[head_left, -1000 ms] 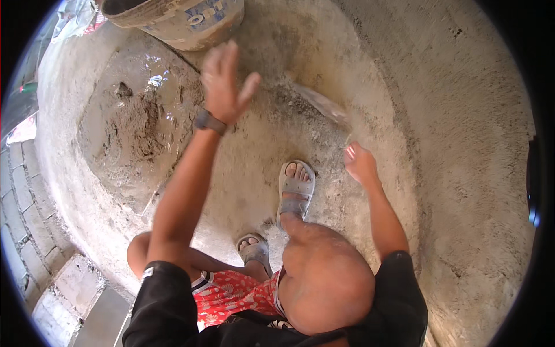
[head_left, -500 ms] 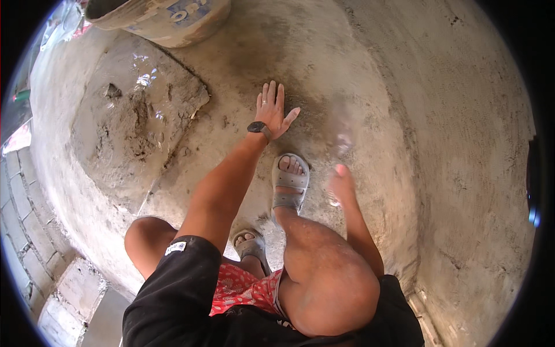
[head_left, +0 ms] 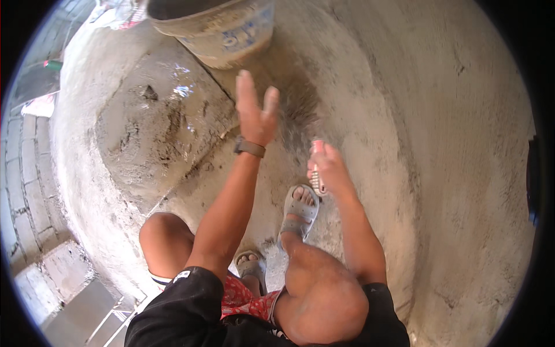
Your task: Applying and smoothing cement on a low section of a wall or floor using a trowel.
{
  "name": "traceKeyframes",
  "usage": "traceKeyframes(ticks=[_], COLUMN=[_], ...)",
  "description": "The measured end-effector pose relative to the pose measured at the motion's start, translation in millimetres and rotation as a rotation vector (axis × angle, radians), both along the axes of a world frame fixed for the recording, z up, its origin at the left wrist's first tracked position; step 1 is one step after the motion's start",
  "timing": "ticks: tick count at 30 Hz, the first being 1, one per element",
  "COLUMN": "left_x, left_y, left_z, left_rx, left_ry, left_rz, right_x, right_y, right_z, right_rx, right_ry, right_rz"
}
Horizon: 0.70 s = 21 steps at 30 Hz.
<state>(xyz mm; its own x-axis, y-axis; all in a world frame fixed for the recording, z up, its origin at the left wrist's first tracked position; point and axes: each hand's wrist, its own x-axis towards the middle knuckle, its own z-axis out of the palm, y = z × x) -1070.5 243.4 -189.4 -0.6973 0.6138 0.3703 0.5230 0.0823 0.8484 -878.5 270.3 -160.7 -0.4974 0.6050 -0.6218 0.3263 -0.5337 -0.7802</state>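
My left hand (head_left: 257, 118), a watch (head_left: 250, 147) on its wrist, is raised off the concrete floor with fingers stretched out and thumb apart. It holds nothing. My right hand (head_left: 330, 170) is closed round the handle of a hand tool (head_left: 317, 147), reddish at the front with a pale ribbed end. Motion blurs the tool's working end, so its kind does not show. Beyond it lies a dark, damp-looking patch of floor (head_left: 298, 104). Left of my hands, wet grey mortar (head_left: 147, 130) is heaped on a flat board.
A mortar-stained bucket (head_left: 225, 34) stands at the far side, behind the mortar. My sandalled foot (head_left: 300, 211) is just below my right hand. A rough plastered wall (head_left: 462, 144) curves along the right. Grey blocks (head_left: 29, 173) line the left edge.
My left hand has lifted off the floor, turning and moving left. My right hand with the tool has swung inward and farther away. The view has shifted, showing more of the bucket.
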Motion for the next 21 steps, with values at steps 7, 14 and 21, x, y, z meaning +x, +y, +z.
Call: traceKeyframes(ticks=[7,14,21], left_x=[-144.4,-160.3,-205.6], left_y=[-3.1,52.7,50.9], left_z=[129.5,180.5,109.1], left_rx=[0.455,0.193,-0.208], left_ry=[-0.6,-1.308,-1.247], left_rz=[0.441,0.196,0.439], right_x=[-86.9,-208.8,-146.1], right_y=[50.1,104.3,105.1], right_z=[187.1,200.2,274.2], right_rx=[0.407,1.334,0.875], right_ry=[0.359,0.004,-0.208], right_rz=[0.093,0.243,0.388])
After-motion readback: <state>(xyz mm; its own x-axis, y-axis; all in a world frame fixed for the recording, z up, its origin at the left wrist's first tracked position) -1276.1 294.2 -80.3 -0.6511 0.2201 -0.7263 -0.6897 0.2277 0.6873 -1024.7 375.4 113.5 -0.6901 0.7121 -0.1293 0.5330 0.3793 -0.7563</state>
